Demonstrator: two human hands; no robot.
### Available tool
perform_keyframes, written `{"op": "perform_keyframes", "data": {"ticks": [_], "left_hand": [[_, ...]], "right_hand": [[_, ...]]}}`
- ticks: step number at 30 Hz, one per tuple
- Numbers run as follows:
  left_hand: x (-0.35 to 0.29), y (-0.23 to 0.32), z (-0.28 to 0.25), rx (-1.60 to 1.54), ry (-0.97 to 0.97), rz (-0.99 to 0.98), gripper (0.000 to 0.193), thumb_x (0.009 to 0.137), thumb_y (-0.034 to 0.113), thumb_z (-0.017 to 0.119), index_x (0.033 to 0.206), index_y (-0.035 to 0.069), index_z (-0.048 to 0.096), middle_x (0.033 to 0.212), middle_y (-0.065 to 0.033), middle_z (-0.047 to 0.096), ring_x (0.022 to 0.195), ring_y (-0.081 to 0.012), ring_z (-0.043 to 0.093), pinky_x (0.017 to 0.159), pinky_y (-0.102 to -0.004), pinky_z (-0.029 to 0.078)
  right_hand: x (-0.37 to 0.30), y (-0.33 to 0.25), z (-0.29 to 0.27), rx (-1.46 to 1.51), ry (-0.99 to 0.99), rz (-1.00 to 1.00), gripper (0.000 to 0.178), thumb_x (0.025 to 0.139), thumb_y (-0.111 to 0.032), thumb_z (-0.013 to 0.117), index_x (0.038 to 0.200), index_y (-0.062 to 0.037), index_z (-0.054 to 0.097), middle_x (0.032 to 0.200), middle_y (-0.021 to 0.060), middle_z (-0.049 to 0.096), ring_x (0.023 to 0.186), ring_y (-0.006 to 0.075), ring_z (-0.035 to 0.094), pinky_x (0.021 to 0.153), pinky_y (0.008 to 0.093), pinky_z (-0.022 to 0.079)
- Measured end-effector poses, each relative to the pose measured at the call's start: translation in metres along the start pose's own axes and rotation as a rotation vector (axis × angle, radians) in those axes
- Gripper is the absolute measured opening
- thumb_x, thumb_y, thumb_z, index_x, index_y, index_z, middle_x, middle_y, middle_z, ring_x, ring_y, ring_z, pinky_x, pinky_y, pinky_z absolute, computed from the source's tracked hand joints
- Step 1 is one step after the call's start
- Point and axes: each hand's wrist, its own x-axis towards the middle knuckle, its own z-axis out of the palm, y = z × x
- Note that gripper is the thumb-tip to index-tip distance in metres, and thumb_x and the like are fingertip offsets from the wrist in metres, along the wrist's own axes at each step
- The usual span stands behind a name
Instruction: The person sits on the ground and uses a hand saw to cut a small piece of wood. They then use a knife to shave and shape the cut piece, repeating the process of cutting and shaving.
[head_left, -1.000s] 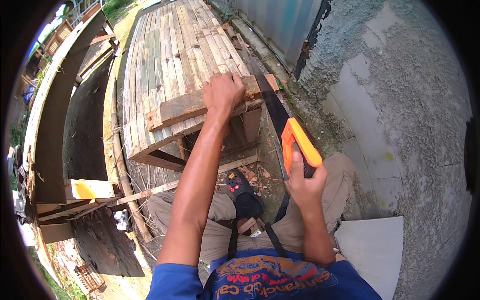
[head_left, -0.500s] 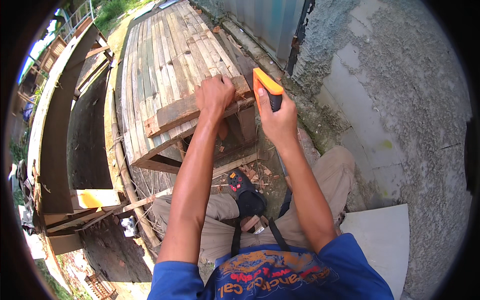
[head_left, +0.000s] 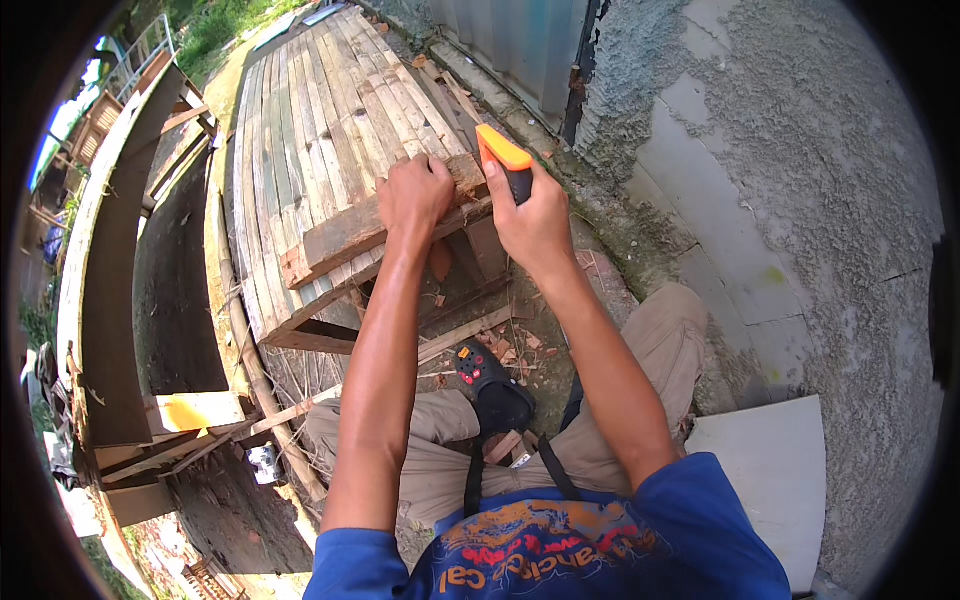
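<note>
A short, weathered wooden plank [head_left: 340,235] lies across the near end of a bamboo-slatted bench [head_left: 325,120]. My left hand [head_left: 415,200] presses down on it, fingers curled over its far edge. At the plank's right end, my right hand [head_left: 530,225] grips the orange and black handle of what looks like a handsaw [head_left: 507,150]. My right thumb lies along the side of that handle. The saw's blade cannot be made out from this angle.
A long dark wooden frame [head_left: 110,270] stands on the left, with a bamboo pole [head_left: 245,340] alongside. A rough grey wall [head_left: 760,200] rises on the right, a pale sheet [head_left: 770,480] near its base. Wood chips [head_left: 515,345] litter the ground by my dark clog [head_left: 485,385].
My right hand has moved slightly left and forward with the saw, and the orange handle is now tilted differently. My left hand keeps its hold on the plank.
</note>
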Motion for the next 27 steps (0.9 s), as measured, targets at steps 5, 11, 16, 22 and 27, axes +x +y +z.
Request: {"op": "perform_keyframes", "data": {"ticks": [5,11,16,22,27], "left_hand": [[0.000,-0.020,0.006,0.039,-0.005,-0.026,0.049,0.097,0.035,0.044,0.105,-0.002,0.074,0.105,-0.0315,0.070,0.101,-0.0473,0.067,0.103,-0.0546,0.043],[-0.008,-0.017,0.001,0.043,-0.042,-0.047,0.047,0.096,0.032,0.042,0.107,0.000,0.075,0.108,-0.0291,0.071,0.102,-0.0438,0.068,0.107,-0.0554,0.039],[-0.008,-0.008,-0.001,0.000,-0.036,-0.041,0.047,0.096,0.033,0.043,0.109,0.000,0.075,0.107,-0.0273,0.072,0.102,-0.0433,0.069,0.107,-0.0535,0.040],[0.003,-0.005,0.003,0.050,-0.027,-0.086,0.049,0.095,0.035,0.043,0.106,0.002,0.076,0.107,-0.0272,0.072,0.103,-0.0427,0.069,0.107,-0.0533,0.040],[0.001,-0.015,0.007,0.018,-0.041,-0.133,0.050,0.094,0.037,0.042,0.105,0.003,0.077,0.107,-0.0263,0.072,0.104,-0.0416,0.069,0.108,-0.0523,0.040]], "right_hand": [[-0.060,-0.012,-0.026,-0.012,-0.050,0.070,0.028,0.098,-0.026,0.069,0.096,0.0017,0.062,0.072,0.0166,0.064,0.064,0.0273,0.066,0.060,0.0375,0.049],[-0.191,-0.047,-0.145,-0.081,-0.141,0.130,0.019,0.095,-0.014,0.072,0.098,0.0033,0.064,0.070,0.0038,0.061,0.062,0.0065,0.057,0.055,0.0268,0.045],[-0.078,-0.003,-0.056,-0.033,-0.061,0.046,0.026,0.098,-0.024,0.069,0.100,0.0014,0.065,0.068,0.0130,0.064,0.058,0.0152,0.059,0.055,0.0329,0.046],[-0.022,-0.005,-0.022,-0.054,-0.072,0.015,0.033,0.099,-0.028,0.066,0.105,0.0036,0.066,0.077,0.0222,0.067,0.069,0.0300,0.068,0.065,0.0394,0.051],[-0.130,-0.012,-0.096,0.133,-0.141,0.262,0.033,0.099,-0.029,0.067,0.119,-0.0026,0.068,0.091,0.0132,0.074,0.076,0.0262,0.071,0.071,0.0385,0.055]]}}
